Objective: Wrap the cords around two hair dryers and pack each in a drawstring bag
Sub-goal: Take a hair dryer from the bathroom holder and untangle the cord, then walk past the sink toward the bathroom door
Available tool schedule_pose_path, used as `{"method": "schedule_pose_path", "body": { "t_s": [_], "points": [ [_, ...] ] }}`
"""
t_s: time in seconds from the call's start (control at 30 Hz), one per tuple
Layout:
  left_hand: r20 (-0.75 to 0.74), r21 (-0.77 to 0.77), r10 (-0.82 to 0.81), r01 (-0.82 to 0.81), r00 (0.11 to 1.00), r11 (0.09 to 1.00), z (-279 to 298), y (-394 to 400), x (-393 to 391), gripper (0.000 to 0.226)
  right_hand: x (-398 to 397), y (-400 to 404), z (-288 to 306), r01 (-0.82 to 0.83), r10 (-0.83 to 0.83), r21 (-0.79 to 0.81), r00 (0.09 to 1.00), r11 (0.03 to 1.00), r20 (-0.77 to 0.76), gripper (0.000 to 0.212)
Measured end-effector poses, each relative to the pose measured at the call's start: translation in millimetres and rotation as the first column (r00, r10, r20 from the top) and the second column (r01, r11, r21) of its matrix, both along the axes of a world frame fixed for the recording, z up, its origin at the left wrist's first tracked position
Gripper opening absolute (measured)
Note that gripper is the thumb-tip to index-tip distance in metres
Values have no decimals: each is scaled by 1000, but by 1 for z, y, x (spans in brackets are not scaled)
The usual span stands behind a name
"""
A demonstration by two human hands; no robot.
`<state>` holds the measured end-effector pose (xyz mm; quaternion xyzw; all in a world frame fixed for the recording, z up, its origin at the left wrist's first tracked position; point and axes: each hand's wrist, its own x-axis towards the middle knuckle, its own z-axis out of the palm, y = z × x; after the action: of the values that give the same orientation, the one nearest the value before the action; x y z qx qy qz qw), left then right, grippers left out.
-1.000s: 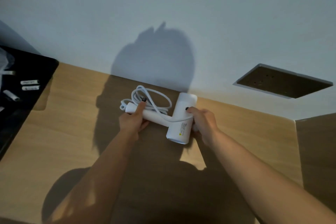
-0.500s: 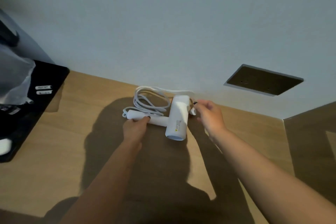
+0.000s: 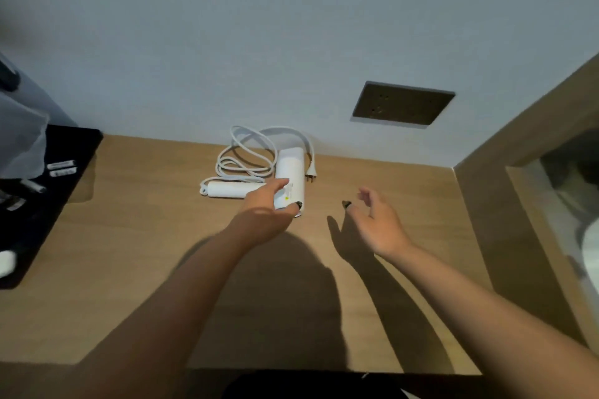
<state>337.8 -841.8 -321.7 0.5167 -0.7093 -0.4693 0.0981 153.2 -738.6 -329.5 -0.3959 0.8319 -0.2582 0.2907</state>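
Both forearms reach up from the lower frame over the wooden table (image 3: 97, 269). The right hand (image 3: 377, 222) hovers with a released grip, holding nothing. The left hand (image 3: 267, 209), fingers relaxed, lies over the white hair dryer (image 3: 291, 172) at centre; whether it touches is unclear. The dryer's cord (image 3: 241, 157) lies looped just behind, against the wall.

Hair dryer (image 3: 290, 176) was laid on the countertop (image 3: 136, 236), close to the wall (image 3: 291, 26). Cord (image 3: 246, 152) was coiled behind its handle, plug (image 3: 310, 175) just right of the barrel. Left hand (image 3: 269, 209) was placed before the barrel, right hand (image 3: 376, 220) further right, apart. Tray (image 3: 64, 178) was set at far left; socket panel (image 3: 402, 104) was seen on the wall, behind and right.
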Motion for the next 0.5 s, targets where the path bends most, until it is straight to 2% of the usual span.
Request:
{"method": "schedule_pose_path", "body": {
  "t_s": [0.13, 0.23, 0.33, 0.5],
  "points": [
    [144, -56, -291, 302, 946, 952, -3, 16, -13, 62, -18, 30, 7, -199, 239, 180, 942, 963, -234, 70],
    [224, -81, -455, 482, 862, 872, -9, 27, -23, 62, -27, 48, 3, -278, 384, 361, 884, 890, -266, 80],
    [306, -125, -510, 565, 804, 815, -11, 38, -36, 67, -34, 63, -6, -268, 412, 465, 879, 844, -240, 86],
    [349, -99, -570, 634, 744, 767, -15, 63, -57, 74, -42, 94, -13, -222, 352, 450, 908, 865, -227, 90]
  ]
}}
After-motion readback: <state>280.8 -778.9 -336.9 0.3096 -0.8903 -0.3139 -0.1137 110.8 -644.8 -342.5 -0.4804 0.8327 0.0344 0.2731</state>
